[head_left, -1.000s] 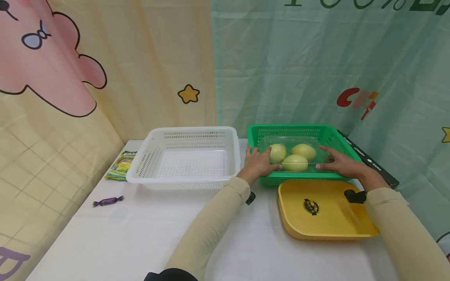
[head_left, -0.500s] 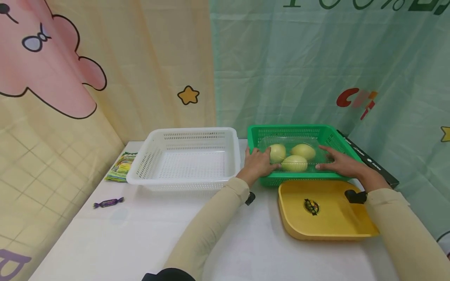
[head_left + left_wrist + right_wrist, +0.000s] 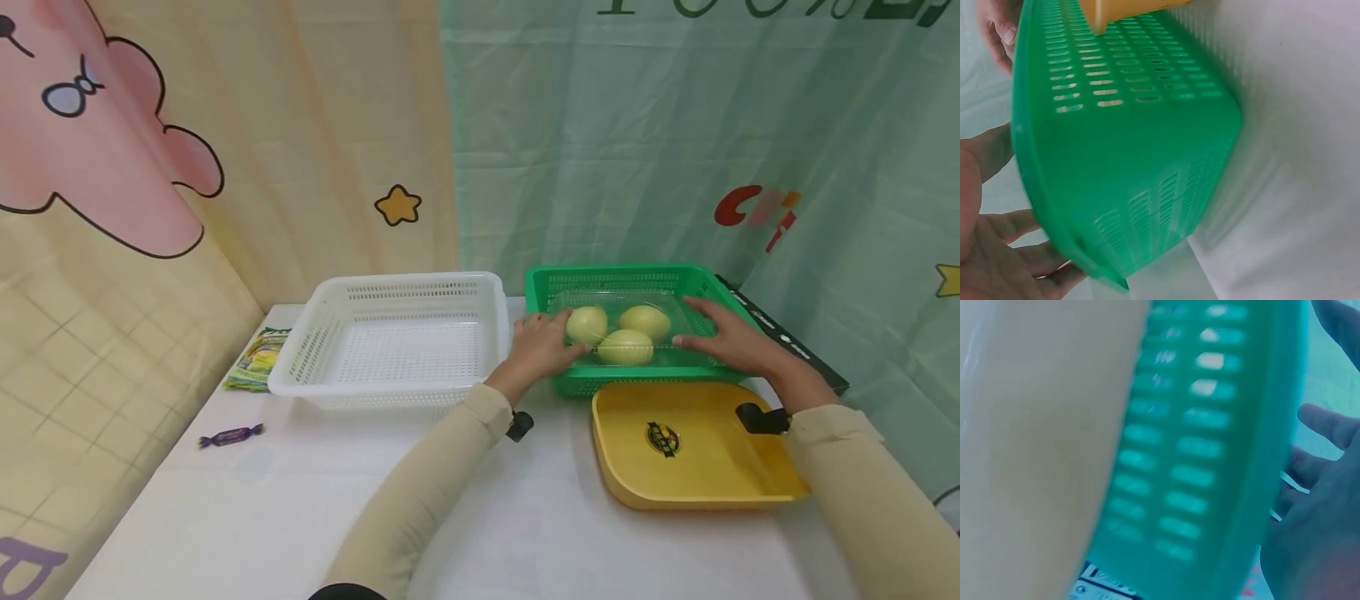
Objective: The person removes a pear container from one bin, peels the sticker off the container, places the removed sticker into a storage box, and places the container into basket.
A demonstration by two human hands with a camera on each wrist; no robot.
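A clear plastic box (image 3: 615,297) with three pale yellow-green round fruits (image 3: 626,347) lies in the green perforated basket (image 3: 647,375), at the right of the head view. My left hand (image 3: 542,343) is over the basket's left front corner, fingers spread, fingertips beside the box's left side. In the left wrist view the left hand (image 3: 1004,256) shows loosely bent fingers above the rim of the basket (image 3: 1110,144). At the basket's right side, my right hand (image 3: 731,337) has thumb and fingers apart, a small gap from the box. Relaxed fingers of the right hand (image 3: 1316,506) show in the right wrist view.
A yellow tray-shaped container (image 3: 697,446) stands directly in front of the green basket. Left of it is a white basket (image 3: 405,396). A green-yellow packet (image 3: 258,360) and a purple wrapped candy (image 3: 231,436) lie at far left. A long black box (image 3: 795,346) lies along the right.
My hands have parted slightly from the clear box, the left one moving left and the right one moving right. The box and fruits stay in the green basket.
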